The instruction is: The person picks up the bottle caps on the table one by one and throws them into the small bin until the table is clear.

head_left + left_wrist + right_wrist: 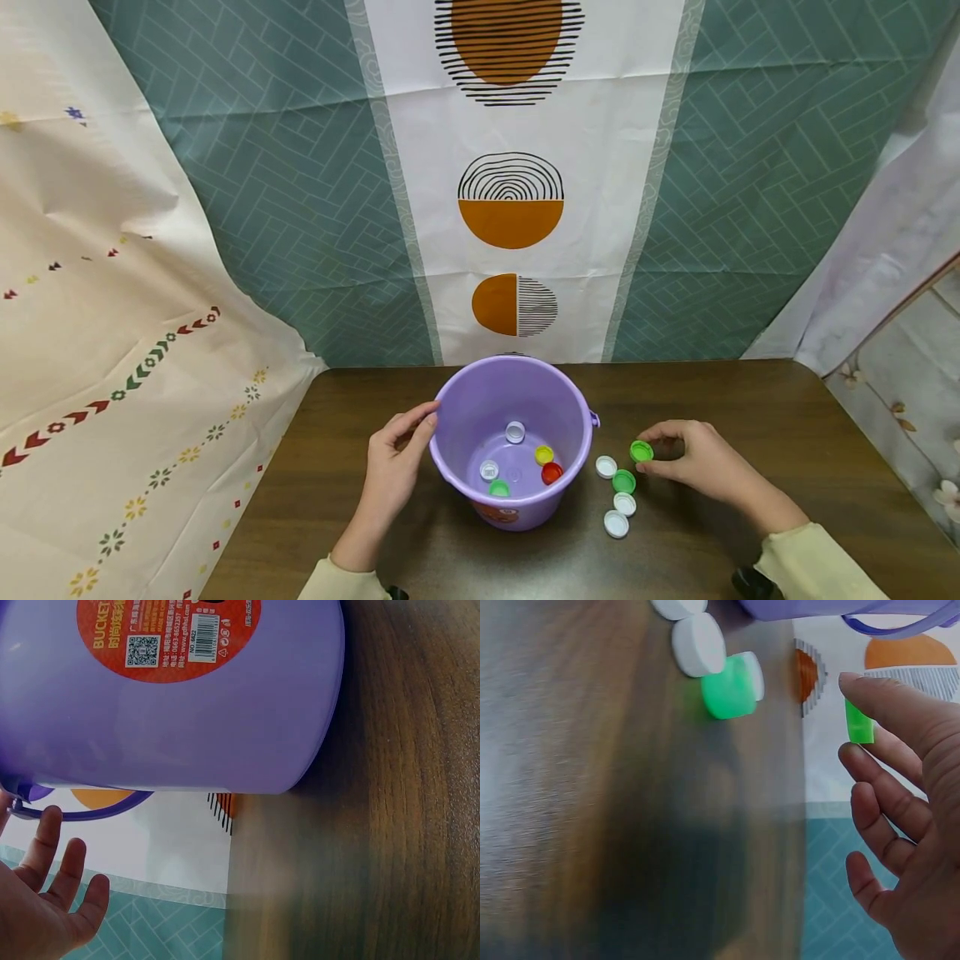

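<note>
A purple plastic bucket (510, 383) stands upright on the wooden table. My left hand (392, 462) is at its left side, thumb and forefinger tips touching the rim while the other fingers spread loosely in the left wrist view. To the right of the bucket, my right hand (701, 462) pinches a green bottle cap (859, 724) between thumb and fingers, raised off the table. Beside it lie another green cap (624, 481) and several white caps (617, 524). Inside the bucket are white caps (514, 432), a yellow cap (543, 455), a red cap (552, 473) and a green cap (498, 488).
The bucket's purple handle (97, 816) hangs at its side, and an orange label (112, 664) is on its wall. Behind the brown table (360, 387) hangs a patterned cloth (300, 208). A cream cloth (112, 333) drapes along the left.
</note>
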Available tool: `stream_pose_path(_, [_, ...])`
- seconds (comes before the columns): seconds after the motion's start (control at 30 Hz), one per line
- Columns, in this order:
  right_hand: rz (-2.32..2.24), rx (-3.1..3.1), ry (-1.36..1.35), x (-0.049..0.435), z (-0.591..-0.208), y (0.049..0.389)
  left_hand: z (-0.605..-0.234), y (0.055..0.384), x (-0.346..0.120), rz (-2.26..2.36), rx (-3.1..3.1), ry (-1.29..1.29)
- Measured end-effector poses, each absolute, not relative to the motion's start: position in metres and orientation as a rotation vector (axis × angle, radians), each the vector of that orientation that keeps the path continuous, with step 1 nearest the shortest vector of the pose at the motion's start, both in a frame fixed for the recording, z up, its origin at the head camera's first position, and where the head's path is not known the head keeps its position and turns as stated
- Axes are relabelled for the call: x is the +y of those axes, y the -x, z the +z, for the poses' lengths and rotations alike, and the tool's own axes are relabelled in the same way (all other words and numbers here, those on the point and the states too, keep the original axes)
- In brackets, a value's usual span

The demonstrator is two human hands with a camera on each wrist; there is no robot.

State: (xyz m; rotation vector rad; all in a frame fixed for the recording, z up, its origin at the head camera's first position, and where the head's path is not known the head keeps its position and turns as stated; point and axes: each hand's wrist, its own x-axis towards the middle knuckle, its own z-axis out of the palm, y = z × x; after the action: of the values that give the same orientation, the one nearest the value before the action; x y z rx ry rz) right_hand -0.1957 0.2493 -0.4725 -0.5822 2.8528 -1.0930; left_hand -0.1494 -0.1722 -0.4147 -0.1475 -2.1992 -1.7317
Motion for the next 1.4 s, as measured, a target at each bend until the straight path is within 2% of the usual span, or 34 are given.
stream_pose_path(0.5, [-1.161, 2.937, 0.587, 0.23, -0.434, 0.212, -0.414, 0.149, -0.172, -1.715, -2.198, 0.157])
stream_pose_path(1.4, [-1.421, 2.895, 0.635, 0.187, -0.399, 0.222, -0.415, 0.149, -0.173, -1.729, -2.198, 0.142])
